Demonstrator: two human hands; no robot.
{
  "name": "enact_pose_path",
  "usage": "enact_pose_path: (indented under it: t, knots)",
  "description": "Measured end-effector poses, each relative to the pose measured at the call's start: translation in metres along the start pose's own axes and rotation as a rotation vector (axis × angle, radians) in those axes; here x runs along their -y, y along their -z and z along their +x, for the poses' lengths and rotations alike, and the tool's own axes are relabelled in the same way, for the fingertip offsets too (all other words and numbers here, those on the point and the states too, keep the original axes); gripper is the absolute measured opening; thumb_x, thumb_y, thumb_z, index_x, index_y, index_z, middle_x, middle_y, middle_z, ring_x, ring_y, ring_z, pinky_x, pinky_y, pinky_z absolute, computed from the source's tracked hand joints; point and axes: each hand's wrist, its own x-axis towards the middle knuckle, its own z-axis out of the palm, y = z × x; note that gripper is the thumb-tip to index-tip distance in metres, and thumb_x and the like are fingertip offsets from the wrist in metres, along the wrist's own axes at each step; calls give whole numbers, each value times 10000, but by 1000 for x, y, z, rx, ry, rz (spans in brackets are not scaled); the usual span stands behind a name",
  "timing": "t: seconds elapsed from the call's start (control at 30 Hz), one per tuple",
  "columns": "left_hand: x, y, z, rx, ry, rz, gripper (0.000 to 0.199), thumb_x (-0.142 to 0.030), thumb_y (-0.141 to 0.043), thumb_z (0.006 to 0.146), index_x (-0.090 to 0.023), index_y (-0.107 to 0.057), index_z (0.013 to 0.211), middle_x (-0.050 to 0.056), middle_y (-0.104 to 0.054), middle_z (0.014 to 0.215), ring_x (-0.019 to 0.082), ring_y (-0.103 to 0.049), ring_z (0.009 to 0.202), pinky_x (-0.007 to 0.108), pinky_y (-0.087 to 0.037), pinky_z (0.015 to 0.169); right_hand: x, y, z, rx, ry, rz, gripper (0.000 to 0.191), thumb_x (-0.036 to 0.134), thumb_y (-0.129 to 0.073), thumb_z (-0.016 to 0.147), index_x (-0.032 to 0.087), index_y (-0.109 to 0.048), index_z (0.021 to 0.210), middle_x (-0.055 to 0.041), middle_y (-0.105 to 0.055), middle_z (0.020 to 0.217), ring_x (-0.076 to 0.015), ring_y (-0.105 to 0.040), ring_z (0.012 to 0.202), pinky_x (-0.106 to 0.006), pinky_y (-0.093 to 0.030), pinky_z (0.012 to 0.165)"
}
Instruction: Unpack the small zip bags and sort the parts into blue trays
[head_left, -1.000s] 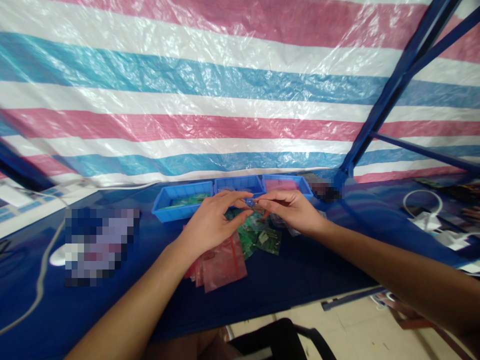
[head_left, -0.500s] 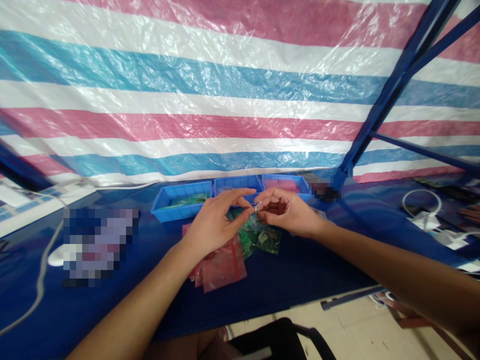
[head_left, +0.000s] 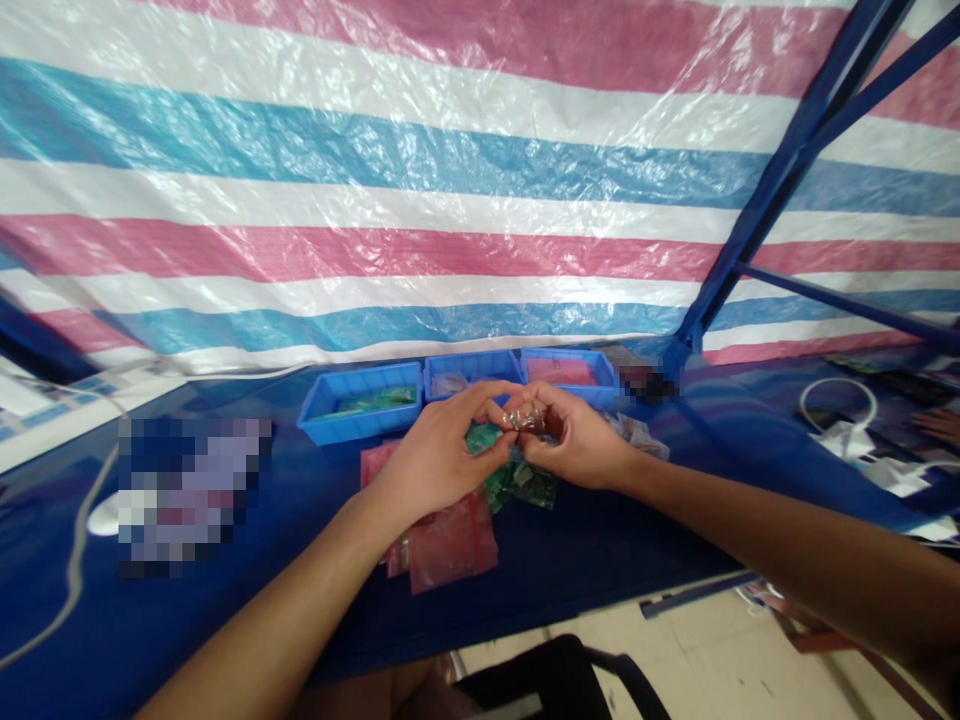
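Both hands meet over the middle of the table, holding a small shiny, crinkled clear plastic bag [head_left: 523, 417]. My left hand [head_left: 442, 452] pinches its left side between thumb and fingers. On the other side, my right hand [head_left: 577, 435] grips it with curled fingers; the bag's contents cannot be made out. Below the hands lie green plastic bags [head_left: 531, 487], partly covered by the fingers. Red zip bags [head_left: 454, 548] are spread nearer the front, under my left wrist. Clear bags [head_left: 637, 435] lie just beyond my right hand.
Three blue bins stand behind the hands: a left bin [head_left: 319, 425] with green bags, a middle bin [head_left: 472, 362] with clear bags, and a right bin [head_left: 606, 372] with red bags. A white cable [head_left: 75, 570] runs along the left. White adapters [head_left: 892, 475] lie right, before a striped sheet [head_left: 420, 250].
My hands have drawn closer together, and the right fingers are curled further around the bag. More of the bag shows between them. The view has shifted slightly.
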Motion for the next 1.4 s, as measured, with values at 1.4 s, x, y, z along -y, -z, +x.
enact_pose_path:
  t: [1.4]
  knots:
    - [14, 11, -2, -73, 62, -215, 455, -392, -676, 1049, -247, -595, 1473, 45, -780, 1057, 209, -746, 941, 287, -587, 758, 4, 19, 0, -32, 465, -510, 403, 332, -842, 933, 303, -742, 1323, -124, -584, 1483, -307, -598, 1370, -449, -594, 1070]
